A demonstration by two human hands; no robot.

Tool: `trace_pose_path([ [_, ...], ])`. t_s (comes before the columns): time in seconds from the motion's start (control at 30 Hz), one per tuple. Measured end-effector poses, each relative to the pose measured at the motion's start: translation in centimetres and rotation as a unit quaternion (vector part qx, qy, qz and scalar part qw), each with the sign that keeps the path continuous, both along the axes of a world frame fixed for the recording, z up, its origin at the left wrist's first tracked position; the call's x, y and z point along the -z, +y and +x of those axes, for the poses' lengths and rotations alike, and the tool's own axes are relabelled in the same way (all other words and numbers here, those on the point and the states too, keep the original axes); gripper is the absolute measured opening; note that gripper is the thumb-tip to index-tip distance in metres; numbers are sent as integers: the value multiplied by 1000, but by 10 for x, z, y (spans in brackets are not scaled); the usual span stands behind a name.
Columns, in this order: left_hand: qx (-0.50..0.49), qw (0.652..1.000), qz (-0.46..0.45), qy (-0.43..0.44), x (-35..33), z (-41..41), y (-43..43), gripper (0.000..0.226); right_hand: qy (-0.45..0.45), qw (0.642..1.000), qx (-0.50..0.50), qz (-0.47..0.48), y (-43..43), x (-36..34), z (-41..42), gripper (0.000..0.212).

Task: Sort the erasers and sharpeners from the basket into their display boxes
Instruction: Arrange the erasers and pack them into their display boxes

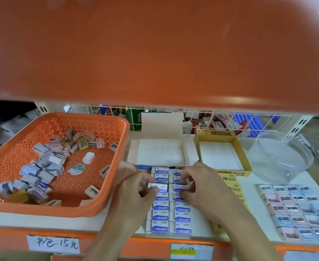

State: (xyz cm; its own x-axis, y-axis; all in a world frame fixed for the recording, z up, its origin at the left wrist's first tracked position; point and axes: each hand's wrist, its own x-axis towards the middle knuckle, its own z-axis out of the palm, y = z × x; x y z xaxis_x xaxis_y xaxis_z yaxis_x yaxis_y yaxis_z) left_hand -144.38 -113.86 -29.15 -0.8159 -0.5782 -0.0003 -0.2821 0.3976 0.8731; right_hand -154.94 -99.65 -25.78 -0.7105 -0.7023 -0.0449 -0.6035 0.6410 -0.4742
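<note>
Premises: retail shop, stationery shelving. Evidence:
- handwritten white paper price label (53,243) on the orange shelf edge (107,240), below the orange perforated plastic basket (124,144)
- white wire grid partition (198,117) behind the basket, green drink cans (133,117) beyond it
- blue-and-white wrapped erasers (170,213) stocked in rows, right of the basket

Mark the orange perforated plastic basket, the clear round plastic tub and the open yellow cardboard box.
orange perforated plastic basket (41,209): head view, near rim.
clear round plastic tub (279,176): head view, near wall.
open yellow cardboard box (219,133): head view, back wall.
</note>
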Motion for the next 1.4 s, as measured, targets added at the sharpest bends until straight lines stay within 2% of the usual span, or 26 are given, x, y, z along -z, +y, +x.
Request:
trace_pose_path([
  [0.13, -3, 1000, -7, -1, 1, -2, -1, 15, -8, 1000, 12, -7, 0, 2, 1, 24],
  [0.33, -4, 1000, -6, 6, 7, -7, -2, 23, -26, 1000, 4, -11, 0, 1, 0, 46],
  [0.53, 7, 999, -44, 22, 8, -9, -4, 27, -28, 1000, -14, 3, -1, -2, -3, 36],
  [0.8, 80, 988, -130, 29, 7, -8, -7, 33, -31, 999, -17, 19, -2, -2, -6, 27],
  [1.13, 88, 981, -174, 5, -2, -8, -1, 35, -21, 1000, -19, 13, -2, -4, -5, 33],
  [1.27, 89, 969, -227, -29, -16, -5, 5, 39, 28, 1000, 9, -10, -3, -9, -4, 32],
  [1.4, 97, 957, -273, -7, -48, 6, 6, 40, 99, 994, 9, -47, -20, -19, -4, 36],
])
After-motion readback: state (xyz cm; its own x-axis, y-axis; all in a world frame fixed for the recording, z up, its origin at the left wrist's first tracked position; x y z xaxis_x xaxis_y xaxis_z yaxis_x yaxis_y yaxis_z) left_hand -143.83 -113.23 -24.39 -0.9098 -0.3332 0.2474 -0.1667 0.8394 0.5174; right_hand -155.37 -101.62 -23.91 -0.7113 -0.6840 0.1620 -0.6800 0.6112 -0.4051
